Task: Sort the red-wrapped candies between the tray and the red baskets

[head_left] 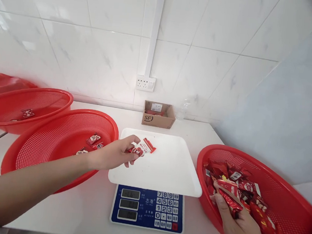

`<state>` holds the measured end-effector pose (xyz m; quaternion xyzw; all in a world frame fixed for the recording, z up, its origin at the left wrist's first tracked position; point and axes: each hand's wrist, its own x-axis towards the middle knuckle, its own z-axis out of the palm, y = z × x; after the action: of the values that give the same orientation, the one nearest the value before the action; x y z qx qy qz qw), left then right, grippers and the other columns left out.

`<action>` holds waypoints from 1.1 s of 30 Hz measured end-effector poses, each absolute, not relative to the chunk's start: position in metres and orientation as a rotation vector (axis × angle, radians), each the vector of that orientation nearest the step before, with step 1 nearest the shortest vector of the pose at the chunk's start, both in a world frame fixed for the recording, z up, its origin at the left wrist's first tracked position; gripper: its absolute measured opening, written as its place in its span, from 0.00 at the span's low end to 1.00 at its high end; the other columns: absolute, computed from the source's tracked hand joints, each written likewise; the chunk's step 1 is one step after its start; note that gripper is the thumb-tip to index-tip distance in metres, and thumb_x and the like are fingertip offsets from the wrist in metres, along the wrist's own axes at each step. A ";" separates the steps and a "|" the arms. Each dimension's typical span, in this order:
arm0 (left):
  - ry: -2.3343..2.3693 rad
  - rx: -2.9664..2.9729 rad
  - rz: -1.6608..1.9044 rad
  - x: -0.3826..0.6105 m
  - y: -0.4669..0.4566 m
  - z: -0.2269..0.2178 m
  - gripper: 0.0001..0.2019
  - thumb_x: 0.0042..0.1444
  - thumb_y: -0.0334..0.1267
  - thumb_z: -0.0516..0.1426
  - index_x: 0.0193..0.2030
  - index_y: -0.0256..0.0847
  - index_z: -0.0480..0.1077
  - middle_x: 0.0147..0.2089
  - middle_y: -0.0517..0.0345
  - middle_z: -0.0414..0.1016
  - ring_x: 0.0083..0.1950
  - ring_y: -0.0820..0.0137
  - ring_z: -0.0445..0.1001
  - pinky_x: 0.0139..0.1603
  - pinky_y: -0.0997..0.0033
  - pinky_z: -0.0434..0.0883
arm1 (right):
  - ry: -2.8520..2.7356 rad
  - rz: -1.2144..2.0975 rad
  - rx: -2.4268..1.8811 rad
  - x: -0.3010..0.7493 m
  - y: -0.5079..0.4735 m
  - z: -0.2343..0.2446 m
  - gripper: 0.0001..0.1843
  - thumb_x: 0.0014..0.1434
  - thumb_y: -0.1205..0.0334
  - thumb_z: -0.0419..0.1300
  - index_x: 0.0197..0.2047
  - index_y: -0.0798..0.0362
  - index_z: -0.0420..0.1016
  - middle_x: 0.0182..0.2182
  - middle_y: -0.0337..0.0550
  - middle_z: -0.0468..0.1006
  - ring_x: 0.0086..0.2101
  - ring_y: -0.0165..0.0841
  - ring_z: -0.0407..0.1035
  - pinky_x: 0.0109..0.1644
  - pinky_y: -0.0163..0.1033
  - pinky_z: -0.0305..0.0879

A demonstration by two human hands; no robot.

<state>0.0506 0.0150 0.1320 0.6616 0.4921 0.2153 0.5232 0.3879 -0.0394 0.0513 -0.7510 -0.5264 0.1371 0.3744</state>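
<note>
My left hand (119, 152) is closed on a small red-and-white snack packet (145, 148), held over the white weighing pan (167, 166) of a digital scale (147, 209). At the right, my right hand (241, 228) pinches red snack packets (231, 200) between thumb and fingers; how many is hard to make out. It hangs over the near side of a red plastic basket (219, 149), where several red wrapped snacks (260, 213) lie in a heap. Beneath my left forearm stands another red basket (111, 121) with a few small packets (93, 138) inside.
Farther left, a third red basket (65, 98) holds a packet or two, with red plastic sheeting (6, 82) behind it. A small cardboard box (158, 121) stands near the tiled wall, beside a clear plastic item (183, 110). A wall socket (145, 83) sits above the white table (90, 208).
</note>
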 end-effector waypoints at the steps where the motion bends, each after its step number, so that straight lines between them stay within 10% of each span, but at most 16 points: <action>1: 1.166 1.613 0.488 0.052 0.017 0.133 0.10 0.58 0.42 0.52 0.45 0.42 0.64 0.37 0.59 0.70 0.35 0.72 0.68 0.36 0.68 0.69 | -1.342 0.363 -1.923 0.388 -0.040 0.051 0.30 0.51 0.37 0.52 0.45 0.51 0.76 0.47 0.49 0.77 0.52 0.50 0.65 0.54 0.52 0.62; 33: 1.300 1.701 0.319 0.054 0.041 0.132 0.14 0.55 0.49 0.53 0.31 0.41 0.70 0.28 0.63 0.63 0.30 0.73 0.60 0.30 0.73 0.58 | -1.317 0.411 -1.958 0.389 -0.040 0.051 0.31 0.49 0.37 0.53 0.46 0.51 0.76 0.45 0.49 0.78 0.49 0.51 0.68 0.50 0.53 0.63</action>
<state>0.0537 0.0408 0.1320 0.6939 0.5304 0.1303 0.4691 0.3887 -0.0400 0.0506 -0.7612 -0.5119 0.1597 0.3647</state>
